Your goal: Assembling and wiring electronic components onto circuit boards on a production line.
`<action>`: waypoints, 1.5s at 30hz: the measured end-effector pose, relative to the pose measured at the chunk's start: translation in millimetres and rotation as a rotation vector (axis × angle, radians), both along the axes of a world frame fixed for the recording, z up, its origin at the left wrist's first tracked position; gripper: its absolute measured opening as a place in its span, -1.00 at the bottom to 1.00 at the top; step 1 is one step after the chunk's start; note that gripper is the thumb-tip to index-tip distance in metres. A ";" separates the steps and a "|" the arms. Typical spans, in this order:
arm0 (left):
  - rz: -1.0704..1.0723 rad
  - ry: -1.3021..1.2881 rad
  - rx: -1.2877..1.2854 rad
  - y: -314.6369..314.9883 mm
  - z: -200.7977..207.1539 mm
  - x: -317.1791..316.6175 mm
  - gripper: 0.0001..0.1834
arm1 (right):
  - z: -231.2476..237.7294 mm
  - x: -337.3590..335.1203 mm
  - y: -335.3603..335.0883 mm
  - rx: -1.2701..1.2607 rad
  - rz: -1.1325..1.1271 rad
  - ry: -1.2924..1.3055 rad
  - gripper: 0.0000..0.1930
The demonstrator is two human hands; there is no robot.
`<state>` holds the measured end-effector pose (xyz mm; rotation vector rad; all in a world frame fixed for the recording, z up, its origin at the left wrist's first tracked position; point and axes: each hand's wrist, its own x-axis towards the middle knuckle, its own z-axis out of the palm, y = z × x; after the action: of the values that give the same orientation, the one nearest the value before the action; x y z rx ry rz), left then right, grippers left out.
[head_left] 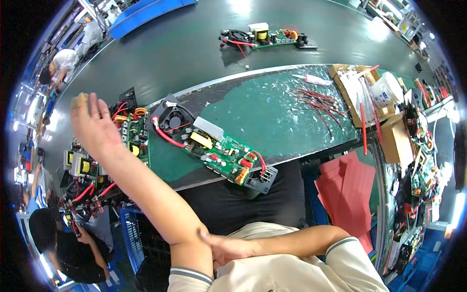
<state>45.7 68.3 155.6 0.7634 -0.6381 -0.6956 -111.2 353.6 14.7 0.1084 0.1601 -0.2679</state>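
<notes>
One co-worker in black [73, 250] was at the lower left, and another in white [64, 59] was farther up. The wearer's left hand [95, 126] was stretched out, its fingers extended and gripping nothing visible. It overlapped a cluster of green circuit boards [140, 129] with yellow and copper-coloured parts; whether it touched them could not be told. Beyond stood a blue bin [148, 17].

Right of the hand, the nearest single circuit board [226, 158] lay slantwise on a green work surface [258, 117], with a black fan [172, 118] at its upper left, a thick red cable [168, 137] between them, and its lower right end jutting past the near edge. Below, the right hand [226, 249] rested against the left elbow [187, 233]; its fingers were partly hidden, so its grip could not be told.

Another board [275, 38] lay on the dark surface beyond. Farther right came loose red wires [321, 104], a pale tube [314, 79], red sheets [346, 190] below, a cardboard tray [362, 114], a white tub [387, 90] and a cardboard box [396, 138].
</notes>
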 end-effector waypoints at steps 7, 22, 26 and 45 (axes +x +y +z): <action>-0.431 -1.049 0.012 73.7 -45.3 -44.0 -0.20 | -30.6 -112.7 -14.4 -1.171 -0.349 1.273 -0.69; -0.890 -2.029 -0.180 115.5 -94.3 -105.3 0.06 | 41.2 -212.5 -36.4 -0.900 -0.639 1.774 -0.71; -0.598 -1.964 -0.131 110.4 -112.6 -134.8 0.02 | 50.2 -265.9 -122.5 -1.183 -0.579 2.193 -0.78; -0.538 -1.801 0.025 97.6 -107.1 -155.4 0.11 | 20.8 -378.8 -188.5 -1.129 -1.278 2.166 -0.87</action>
<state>-109.8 166.0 48.5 1.1454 -2.5290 -0.3069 -490.0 165.1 35.6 -1.3483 2.0773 -1.6309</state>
